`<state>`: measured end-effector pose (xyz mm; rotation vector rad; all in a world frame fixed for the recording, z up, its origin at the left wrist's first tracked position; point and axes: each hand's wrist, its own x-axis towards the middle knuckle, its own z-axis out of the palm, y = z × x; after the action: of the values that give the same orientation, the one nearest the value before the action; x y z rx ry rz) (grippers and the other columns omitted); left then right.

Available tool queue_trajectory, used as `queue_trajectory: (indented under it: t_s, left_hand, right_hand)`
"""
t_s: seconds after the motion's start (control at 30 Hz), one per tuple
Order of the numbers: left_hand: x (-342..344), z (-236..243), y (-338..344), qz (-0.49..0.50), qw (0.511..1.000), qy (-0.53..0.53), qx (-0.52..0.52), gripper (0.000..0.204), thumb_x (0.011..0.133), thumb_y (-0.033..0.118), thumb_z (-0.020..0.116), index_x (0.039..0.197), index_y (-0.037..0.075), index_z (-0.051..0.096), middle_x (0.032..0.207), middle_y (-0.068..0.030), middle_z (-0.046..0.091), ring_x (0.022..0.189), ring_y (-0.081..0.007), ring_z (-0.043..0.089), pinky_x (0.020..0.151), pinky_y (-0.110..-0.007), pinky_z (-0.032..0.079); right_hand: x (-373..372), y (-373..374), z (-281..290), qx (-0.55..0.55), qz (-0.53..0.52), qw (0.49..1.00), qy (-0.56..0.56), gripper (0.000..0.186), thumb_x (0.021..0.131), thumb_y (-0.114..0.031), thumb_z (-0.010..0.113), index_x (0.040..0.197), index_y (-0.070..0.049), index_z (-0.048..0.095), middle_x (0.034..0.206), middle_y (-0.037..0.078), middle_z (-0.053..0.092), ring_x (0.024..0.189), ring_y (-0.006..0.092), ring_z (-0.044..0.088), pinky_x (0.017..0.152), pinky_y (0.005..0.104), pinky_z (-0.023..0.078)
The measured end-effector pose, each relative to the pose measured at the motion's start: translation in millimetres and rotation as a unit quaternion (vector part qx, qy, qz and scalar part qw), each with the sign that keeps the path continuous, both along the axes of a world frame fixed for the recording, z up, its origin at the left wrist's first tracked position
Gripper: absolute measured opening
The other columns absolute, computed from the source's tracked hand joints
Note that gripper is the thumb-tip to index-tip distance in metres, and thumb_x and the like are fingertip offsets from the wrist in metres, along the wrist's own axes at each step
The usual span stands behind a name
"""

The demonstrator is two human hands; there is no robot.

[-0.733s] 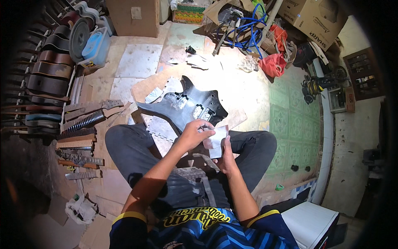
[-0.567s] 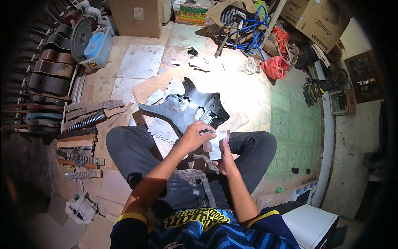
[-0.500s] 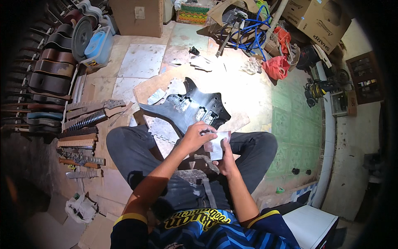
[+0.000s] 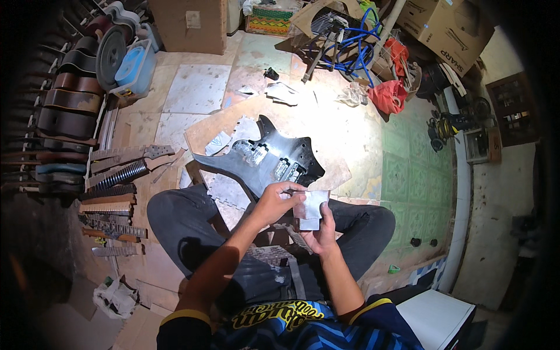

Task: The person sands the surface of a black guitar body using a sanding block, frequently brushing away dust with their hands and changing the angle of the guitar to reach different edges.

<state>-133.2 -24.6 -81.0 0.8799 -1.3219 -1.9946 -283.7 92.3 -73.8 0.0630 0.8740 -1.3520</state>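
Between my two hands is a folded piece of sandpaper (image 4: 315, 205), pale grey on its upper face with a reddish-brown strip at the left. My left hand (image 4: 277, 202) pinches its left edge with thumb and fingers. From the lower right, my right hand (image 4: 322, 234) grips the sheet, thumb on top and fingers mostly hidden beneath. Just beyond the hands lies a black electric guitar body (image 4: 236, 164) with open pickup cavities and a dull, dusty surface. It rests partly on a grey foam mat (image 4: 228, 191) in front of my crossed legs.
Guitar necks (image 4: 119, 172) lie in a row at the left, near a rack of guitar bodies (image 4: 67, 119). Blue hose (image 4: 364, 52) coils at the back beside a red bag (image 4: 388, 96). A brown cardboard box (image 4: 189, 29) stands far left; a white plastic bag (image 4: 115, 297) lies near left.
Both hands have shifted slightly right and nearer with the sandpaper. Its pale face now shows more broadly, and my left fingers have slid along its edge. The guitar body stays in place.
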Motion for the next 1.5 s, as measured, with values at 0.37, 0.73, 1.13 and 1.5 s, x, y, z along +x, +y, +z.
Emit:
queue_trajectory:
  t_s: [0.37,0.73,1.13,1.5]
  left_hand:
    - [29,-38,-22,-0.059,0.996,-0.065,0.011,0.06,0.064,0.019,0.098,0.114,0.005,0.068,0.099,-0.0031,0.066,0.092,-0.0135,0.061,0.083,-0.03,0.052]
    - [8,-72,-89,0.226,0.793,-0.438,-0.357,0.054,0.083,0.034,0.081,0.128,0.009,0.065,0.13,-0.0207,0.06,0.128,-0.039,0.05,0.11,-0.05,0.037]
    - [-6,-81,-101,0.138,0.725,-0.573,-0.356,0.065,0.087,0.056,0.069,0.135,0.013,0.063,0.137,-0.0221,0.056,0.139,-0.0383,0.042,0.115,-0.057,0.026]
    - [-11,-87,-104,0.161,0.723,-0.564,-0.364,0.063,0.084,0.053,0.072,0.131,0.012,0.064,0.136,-0.021,0.056,0.138,-0.0389,0.043,0.112,-0.056,0.028]
  right_hand:
    - [-12,-21,20,-0.091,0.167,0.98,-0.06,0.064,0.097,-0.03,0.07,0.15,-0.009,0.041,0.135,0.014,0.057,0.121,0.0267,0.06,0.104,0.0411,0.05]
    - [-49,-118,-38,-0.177,0.206,0.501,0.822,0.053,0.085,-0.009,0.077,0.135,-0.008,0.059,0.128,0.02,0.06,0.112,0.0365,0.058,0.099,0.045,0.041]
    - [-53,-135,-59,-0.132,0.24,0.46,0.845,0.054,0.081,-0.013,0.078,0.132,-0.025,0.065,0.124,0.017,0.061,0.109,0.0372,0.057,0.091,0.0508,0.043]
    - [-44,-133,-62,-0.081,0.209,0.467,0.855,0.056,0.078,-0.01,0.078,0.131,-0.019,0.066,0.124,0.022,0.059,0.113,0.041,0.054,0.091,0.052,0.041]
